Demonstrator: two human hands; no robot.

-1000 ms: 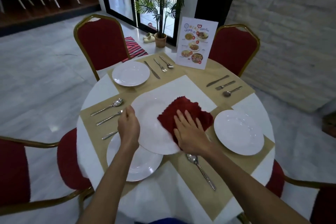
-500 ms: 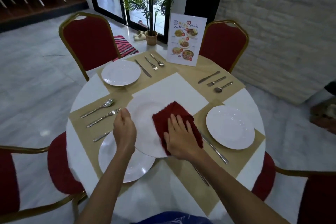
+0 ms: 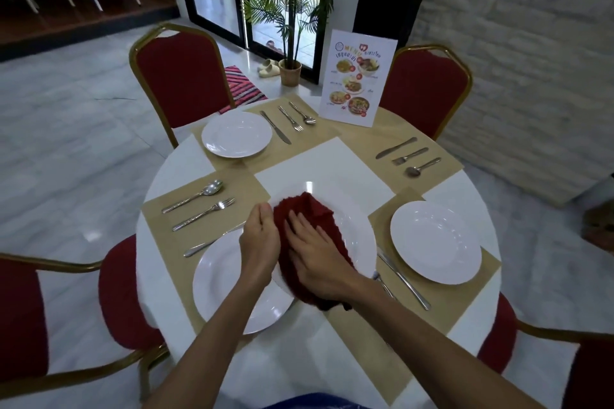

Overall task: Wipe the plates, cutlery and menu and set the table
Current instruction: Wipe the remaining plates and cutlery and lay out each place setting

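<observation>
Plate (image 3: 354, 221) wiped above the round table (image 3: 184, 161).
Left hand (image 3: 259, 241) grips the plate's left rim, over a second plate (image 3: 217, 282); right hand (image 3: 315, 254) spread flat, pressing red cloth (image 3: 314, 207) onto it; menu (image 3: 358, 78) upright at far edge.

A white plate (image 3: 350, 222) overlaps the near-left plate (image 3: 219, 289) — a crumpled red cloth (image 3: 310, 207) covers its left half. The far plate (image 3: 236, 133) and right plate (image 3: 435, 242) lie flat, cutlery (image 3: 290, 118) beside each; the colourful menu (image 3: 357, 76) stands upright at the far edge
</observation>
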